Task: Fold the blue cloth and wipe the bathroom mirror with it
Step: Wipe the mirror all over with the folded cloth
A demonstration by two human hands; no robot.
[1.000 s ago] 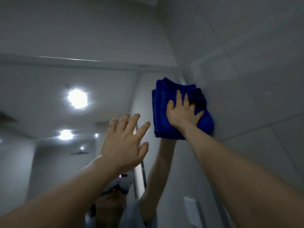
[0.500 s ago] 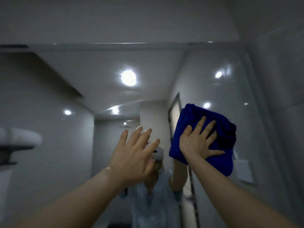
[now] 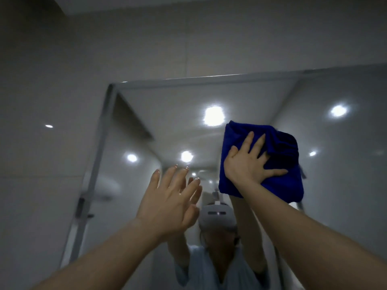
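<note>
The folded blue cloth lies flat against the bathroom mirror, high in its middle part. My right hand presses on the cloth with its fingers spread and straight. My left hand is raised in front of the glass to the left of the cloth, fingers straight and apart, holding nothing. Whether its fingertips touch the glass I cannot tell. The mirror reflects both raised arms and a person wearing a headset.
The mirror's metal frame runs along its left and top edges. Grey tiled wall lies to the left and above. Ceiling lights show as reflections in the glass.
My right hand has slid the cloth leftward across the glass, away from the mirror's right edge. The view has swung left, bringing the mirror's left frame into sight. My left hand stays raised.
</note>
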